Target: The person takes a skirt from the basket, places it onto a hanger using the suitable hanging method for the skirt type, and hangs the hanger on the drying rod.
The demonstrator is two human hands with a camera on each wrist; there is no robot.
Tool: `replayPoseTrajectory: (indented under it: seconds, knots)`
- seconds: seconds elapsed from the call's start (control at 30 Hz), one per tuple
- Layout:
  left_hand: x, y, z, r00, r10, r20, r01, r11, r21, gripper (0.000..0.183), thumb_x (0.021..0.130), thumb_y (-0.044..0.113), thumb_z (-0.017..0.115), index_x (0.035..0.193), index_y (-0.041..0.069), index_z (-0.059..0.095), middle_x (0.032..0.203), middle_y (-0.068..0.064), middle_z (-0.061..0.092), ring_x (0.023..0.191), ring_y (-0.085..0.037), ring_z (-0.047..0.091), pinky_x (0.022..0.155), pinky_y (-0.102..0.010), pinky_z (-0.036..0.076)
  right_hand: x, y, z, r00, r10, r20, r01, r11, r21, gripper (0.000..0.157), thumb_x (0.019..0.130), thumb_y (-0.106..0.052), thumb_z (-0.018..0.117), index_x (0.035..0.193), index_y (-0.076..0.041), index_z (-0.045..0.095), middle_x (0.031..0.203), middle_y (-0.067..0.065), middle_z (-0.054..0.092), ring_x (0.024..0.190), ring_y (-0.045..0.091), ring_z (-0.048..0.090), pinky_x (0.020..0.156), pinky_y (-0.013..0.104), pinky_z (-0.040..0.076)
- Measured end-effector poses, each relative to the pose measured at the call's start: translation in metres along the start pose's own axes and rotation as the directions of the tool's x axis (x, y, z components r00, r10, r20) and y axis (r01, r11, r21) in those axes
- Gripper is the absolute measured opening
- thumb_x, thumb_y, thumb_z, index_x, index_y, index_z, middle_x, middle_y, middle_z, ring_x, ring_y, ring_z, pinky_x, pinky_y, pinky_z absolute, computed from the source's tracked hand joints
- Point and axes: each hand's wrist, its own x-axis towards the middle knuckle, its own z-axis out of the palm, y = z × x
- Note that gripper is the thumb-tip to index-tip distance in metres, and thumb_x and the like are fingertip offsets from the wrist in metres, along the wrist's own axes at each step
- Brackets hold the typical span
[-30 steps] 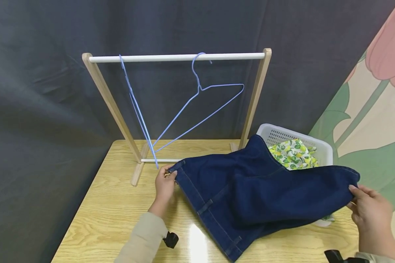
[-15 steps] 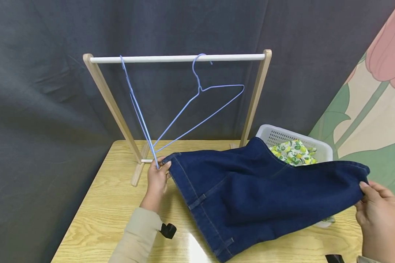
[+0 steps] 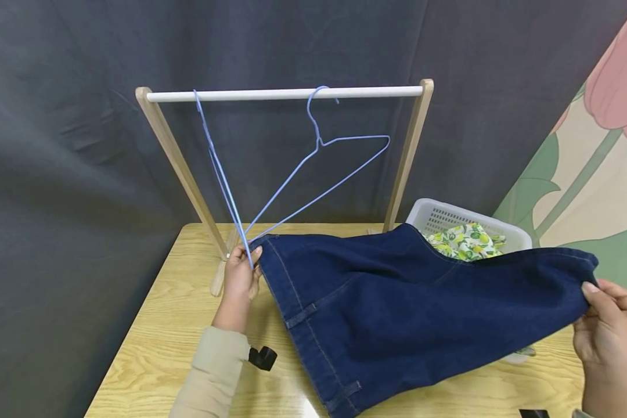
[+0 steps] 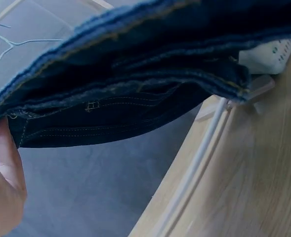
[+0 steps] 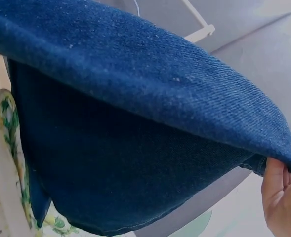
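Dark blue denim shorts [image 3: 397, 313] are stretched sideways in the head view, waistband with belt loops to the left. My left hand [image 3: 239, 276] pinches the far corner of the waistband, right behind the lower end of a blue wire hanger [image 3: 219, 174]. Out at the right, my right hand [image 3: 613, 325] pinches the hem of one leg between thumb and fingers. The other leg sticks up toward the basket. From the left wrist, the waist opening [image 4: 110, 113] shows, with fingers [image 4: 9, 158] at its edge. The right wrist view shows denim sagging from the right hand [image 5: 283, 192].
A wooden rack [image 3: 413, 151] with a white rail [image 3: 240, 96] stands on the table [image 3: 151, 337]. A second blue hanger [image 3: 319, 142] hangs from it. Behind the shorts, a white basket [image 3: 423, 212] holds lemon-print cloth [image 3: 467, 241]. A dark curtain [image 3: 83, 174] backs the table.
My left hand has moved left and up to the hanger's lower end, still pinching the waistband. The right hand has drifted right and slightly up, so the shorts are spread wider.
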Motion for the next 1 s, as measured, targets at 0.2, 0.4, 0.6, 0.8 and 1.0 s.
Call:
replayPoseTrajectory:
  seconds: [0.2, 0.4, 0.6, 0.8, 1.0]
  knots:
    - [0.007, 0.006, -0.009, 1.000, 0.000, -0.027, 0.000, 1.000, -0.006, 0.020, 0.081, -0.008, 0.050, 0.078, 0.011, 0.050, 0.069, 0.003, 0.044, 0.049, -0.002, 0.040, 0.038, -0.011, 0.030, -0.015, 0.004, 0.000, 0.999, 0.037, 0.033, -0.036, 0.999, -0.025, 0.018, 0.076, 0.027, 0.039, 0.076, 0.018, 0.055, 0.067, 0.023, 0.058, 0.054, 0.029, 0.059, 0.047, 0.030, 0.049]
    - [0.012, 0.005, -0.022, 0.999, -0.017, -0.030, 0.018, 1.000, 0.011, 0.020, 0.082, -0.008, 0.049, 0.079, 0.012, 0.051, 0.071, 0.002, 0.042, 0.053, -0.003, 0.042, 0.040, -0.012, 0.032, -0.007, 0.017, -0.049, 0.988, 0.095, 0.119, -0.086, 0.993, -0.078, 0.021, 0.078, 0.026, 0.035, 0.085, 0.020, 0.053, 0.071, 0.024, 0.058, 0.056, 0.029, 0.060, 0.046, 0.031, 0.048]
    - [0.017, -0.002, -0.038, 0.998, -0.045, -0.036, 0.046, 0.998, 0.029, 0.014, 0.082, -0.006, 0.050, 0.087, 0.007, 0.049, 0.078, 0.000, 0.050, 0.059, -0.006, 0.052, 0.047, -0.014, 0.043, 0.027, 0.027, -0.134, 0.951, 0.202, 0.234, -0.184, 0.978, -0.097, 0.030, 0.080, 0.026, 0.030, 0.097, 0.018, 0.052, 0.083, 0.025, 0.058, 0.067, 0.032, 0.060, 0.050, 0.036, 0.049]
    - [0.025, -0.017, -0.053, 0.993, -0.104, -0.060, 0.113, 0.978, 0.175, 0.018, 0.084, -0.003, 0.049, 0.101, 0.002, 0.045, 0.076, 0.004, 0.052, 0.061, -0.004, 0.052, 0.050, -0.015, 0.044, 0.036, 0.044, -0.198, 0.917, 0.260, 0.302, -0.187, 0.950, -0.252, 0.031, 0.083, 0.020, 0.032, 0.103, 0.009, 0.053, 0.088, 0.018, 0.059, 0.073, 0.026, 0.061, 0.053, 0.036, 0.049]
    - [0.030, -0.036, -0.066, 0.991, -0.102, -0.082, 0.122, 0.942, 0.312, 0.031, 0.085, -0.001, 0.048, 0.115, -0.006, 0.039, 0.082, -0.003, 0.048, 0.059, -0.002, 0.049, 0.045, -0.015, 0.037, 0.032, 0.058, -0.231, 0.934, 0.311, 0.172, -0.247, 0.916, -0.316, 0.021, 0.084, 0.015, 0.040, 0.097, 0.003, 0.052, 0.086, 0.014, 0.057, 0.070, 0.023, 0.061, 0.051, 0.037, 0.050]
